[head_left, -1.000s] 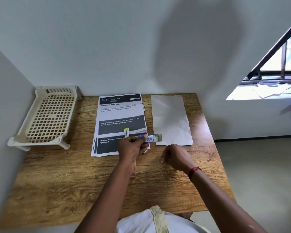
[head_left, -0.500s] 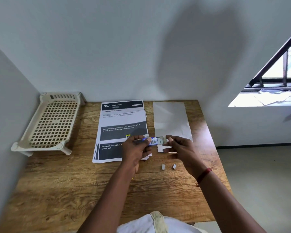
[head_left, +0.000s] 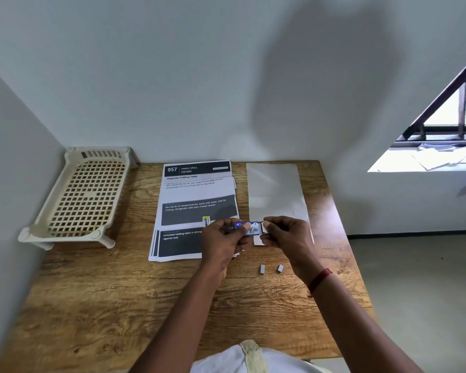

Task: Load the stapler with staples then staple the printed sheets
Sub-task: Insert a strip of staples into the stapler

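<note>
Both hands are raised just above the wooden table (head_left: 97, 305), meeting over the near right corner of the printed sheets (head_left: 194, 205). The left hand (head_left: 222, 242) is curled closed around the small blue stapler (head_left: 249, 228), thumb on top and fingers wrapped beneath, so that only its right end pokes out, showing blue and some pale metal. The right hand (head_left: 287, 238) is drawn into a pinch, thumb and forefinger pressed at that exposed right end of the stapler; whether it has a strip of staples between the fingertips I cannot tell, the spot is too small and blurred. A red thread band (head_left: 319, 278) circles the right wrist. On the table nearer to the person, just right of centre and below the right hand, lie two short grey blocks of staples (head_left: 262, 268), side by side and slightly apart, untouched. The printed sheets sit in a slightly fanned stack in the middle of the table toward the far wall, with a tiny yellow-edged packet (head_left: 206, 221) lying on them just left of the left hand. A plain white sheet (head_left: 276, 192) lies to their right, its near end partly hidden behind the hands. At the far left corner stands a cream plastic lattice rack (head_left: 84, 196) on short legs.
</note>
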